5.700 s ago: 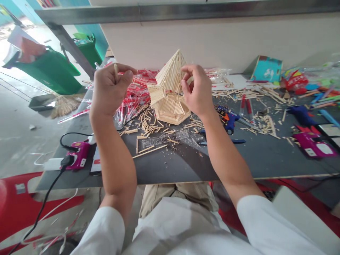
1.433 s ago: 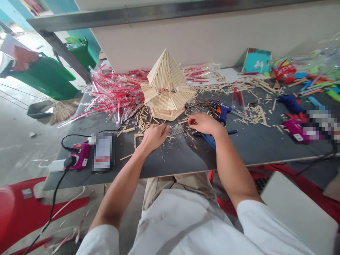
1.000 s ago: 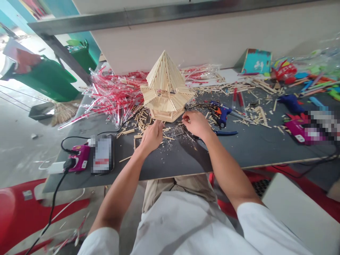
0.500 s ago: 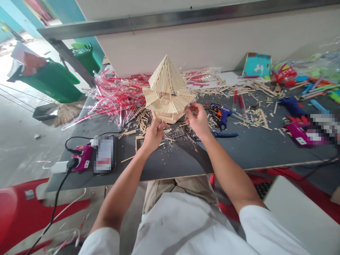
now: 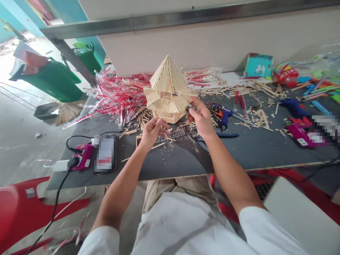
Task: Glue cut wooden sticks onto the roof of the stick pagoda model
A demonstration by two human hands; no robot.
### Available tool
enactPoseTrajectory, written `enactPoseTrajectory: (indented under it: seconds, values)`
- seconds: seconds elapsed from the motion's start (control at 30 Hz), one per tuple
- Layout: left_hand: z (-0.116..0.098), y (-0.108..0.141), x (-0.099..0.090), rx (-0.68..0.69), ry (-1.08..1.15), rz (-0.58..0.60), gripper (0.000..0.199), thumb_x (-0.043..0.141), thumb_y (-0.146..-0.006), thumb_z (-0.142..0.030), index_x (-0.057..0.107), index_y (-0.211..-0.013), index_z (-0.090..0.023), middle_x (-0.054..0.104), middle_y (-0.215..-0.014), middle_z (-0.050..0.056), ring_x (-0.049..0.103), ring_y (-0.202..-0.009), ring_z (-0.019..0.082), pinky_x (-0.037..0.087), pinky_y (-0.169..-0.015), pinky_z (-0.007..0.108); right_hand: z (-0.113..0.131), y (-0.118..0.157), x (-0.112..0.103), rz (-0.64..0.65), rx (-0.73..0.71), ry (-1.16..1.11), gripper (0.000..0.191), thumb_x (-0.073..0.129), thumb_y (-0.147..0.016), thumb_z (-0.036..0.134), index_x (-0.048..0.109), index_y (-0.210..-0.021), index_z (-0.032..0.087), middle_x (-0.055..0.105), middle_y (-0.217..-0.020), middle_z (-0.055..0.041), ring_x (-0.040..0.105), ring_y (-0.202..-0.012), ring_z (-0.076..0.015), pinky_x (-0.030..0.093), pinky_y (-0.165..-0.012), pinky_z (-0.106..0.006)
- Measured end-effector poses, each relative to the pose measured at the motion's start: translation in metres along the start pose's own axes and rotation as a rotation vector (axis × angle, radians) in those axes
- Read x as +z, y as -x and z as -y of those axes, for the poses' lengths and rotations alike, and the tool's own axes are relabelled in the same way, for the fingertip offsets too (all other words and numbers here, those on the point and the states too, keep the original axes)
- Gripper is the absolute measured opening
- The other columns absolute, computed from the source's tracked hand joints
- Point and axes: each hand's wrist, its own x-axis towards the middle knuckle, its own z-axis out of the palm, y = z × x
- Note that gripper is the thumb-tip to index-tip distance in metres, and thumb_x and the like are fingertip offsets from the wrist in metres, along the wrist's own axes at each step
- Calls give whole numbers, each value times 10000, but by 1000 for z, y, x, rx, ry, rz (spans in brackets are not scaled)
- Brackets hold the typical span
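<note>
A pagoda-like model house (image 5: 168, 81) made of pale wooden sticks stands upright on the dark table, with a pointed roof above a wider lower roof. Just in front of its base is my left hand (image 5: 152, 134), its fingers loosely stretched and apart, with no held thing visible. My right hand (image 5: 202, 118) is at the model's right side, thumb and fingers apart, the index finger by the lower roof's edge. Whether it touches the roof I cannot tell. Under the hands lie stick scraps and a clear plastic piece (image 5: 177, 133).
Red-and-clear plastic wrappers (image 5: 114, 94) heap behind on the left. A blue glue gun (image 5: 225, 117) and a dark blue-handled tool (image 5: 227, 135) lie to the right. A phone (image 5: 105, 154) and a purple power socket (image 5: 83, 156) sit at the left. Loose sticks (image 5: 260, 118) are scattered about.
My right hand has moved slightly up and its fingers have spread from a pinch at the lower roof's edge. My left hand has shifted slightly left and its fingers have loosened. The model stays put.
</note>
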Motion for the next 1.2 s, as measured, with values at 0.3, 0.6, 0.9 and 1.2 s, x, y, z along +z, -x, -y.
enactPoseTrajectory:
  seconds: [0.3,0.6,0.9,1.2]
  values:
    - [4,-6,-5,104,-65,-161,390,738,-881,-574,745,-943,-189,665,-1255,116,771,-704,131,584,-461,193,3,0,2,-20,39,-133,444,739,-764,342,696,-1205,302,666,-1215,-37,568,-562,-81,439,-476,-291]
    - [0,-11,-16,229,-50,-284,380,724,-896,-582,734,-947,-206,703,-970,48,696,-569,80,501,-400,164,-8,17,16,-31,-173,175,251,630,-939,379,667,-1151,250,689,-1069,-50,537,-514,-86,416,-451,-291]
    - [-22,-2,-12,413,-111,-478,277,715,-944,-450,743,-934,-175,745,-748,21,705,-524,106,537,-427,196,0,37,30,40,-383,481,218,565,-997,388,660,-1144,257,741,-847,-19,619,-583,-149,505,-605,-333]
    - [-52,1,14,406,-477,-445,155,687,-959,-355,744,-982,-213,828,-942,28,789,-920,168,614,-835,314,18,27,23,-32,-347,360,216,575,-997,410,667,-1096,242,723,-833,-10,630,-606,-140,504,-576,-315]
